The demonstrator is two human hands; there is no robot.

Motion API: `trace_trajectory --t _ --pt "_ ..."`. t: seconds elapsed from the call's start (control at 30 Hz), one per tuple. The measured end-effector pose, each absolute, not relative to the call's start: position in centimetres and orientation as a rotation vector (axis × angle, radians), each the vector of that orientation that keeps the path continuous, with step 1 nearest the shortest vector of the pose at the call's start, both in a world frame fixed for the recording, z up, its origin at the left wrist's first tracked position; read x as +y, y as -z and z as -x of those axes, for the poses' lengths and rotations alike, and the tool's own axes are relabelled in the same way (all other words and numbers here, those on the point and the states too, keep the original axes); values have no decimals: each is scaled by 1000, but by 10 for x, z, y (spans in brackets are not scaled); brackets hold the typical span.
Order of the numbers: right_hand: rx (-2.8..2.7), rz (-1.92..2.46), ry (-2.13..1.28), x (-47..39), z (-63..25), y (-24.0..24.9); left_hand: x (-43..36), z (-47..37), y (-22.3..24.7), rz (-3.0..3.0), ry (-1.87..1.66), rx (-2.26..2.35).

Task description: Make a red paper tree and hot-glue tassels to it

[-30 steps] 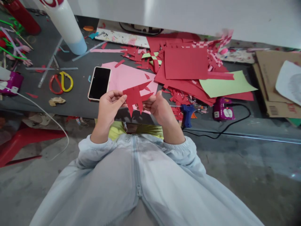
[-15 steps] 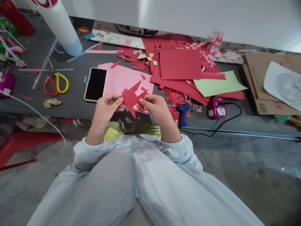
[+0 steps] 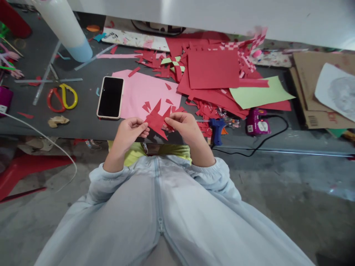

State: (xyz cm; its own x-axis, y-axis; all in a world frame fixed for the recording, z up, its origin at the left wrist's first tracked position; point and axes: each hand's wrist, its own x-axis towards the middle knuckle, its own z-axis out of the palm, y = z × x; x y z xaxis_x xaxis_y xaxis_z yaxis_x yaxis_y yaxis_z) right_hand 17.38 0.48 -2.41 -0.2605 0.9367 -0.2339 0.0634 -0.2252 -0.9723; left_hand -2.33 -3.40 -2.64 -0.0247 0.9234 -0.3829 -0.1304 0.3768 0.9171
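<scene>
Between my hands is a spiky red paper cutout point(image 3: 155, 119), raised over the table's front edge. My left hand point(image 3: 131, 131) pinches its left side between thumb and fingers. Its right side is pinched in my right hand point(image 3: 183, 125), whose fingertips are partly hidden behind the paper. Beneath and beyond it lies a pink paper sheet point(image 3: 149, 85) with a few small red scraps on it. A phone point(image 3: 111, 98) with a dark screen rests against the sheet's left edge. Just right of my right hand is a blue glue gun point(image 3: 217, 129).
Scissors point(image 3: 61, 96) with red and yellow handles lie at left, near a white and blue bottle point(image 3: 69, 33). Red paper sheets point(image 3: 213, 69), scraps and a green sheet point(image 3: 259, 92) pile up at the back right. Beyond are a purple corded box point(image 3: 257, 122) and cardboard point(image 3: 302, 92).
The red cutout has turned slightly and its points now face differently. More small red scraps show on the pink sheet behind it. Both hands keep their pinch.
</scene>
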Motion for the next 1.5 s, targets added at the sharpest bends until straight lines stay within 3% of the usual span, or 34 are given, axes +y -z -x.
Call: trace_trajectory --t 0.93,1.2,1.5 --pt "-1512 1406 -1615 13 -212 24 -41 26 44 -916 -846 1311" --pt "-1427 1519 -1421 21 -232 20 -35 31 46 -1743 -795 1735" --pt "-1489 1563 -1347 22 -226 19 7 21 45 -2306 -394 1736"
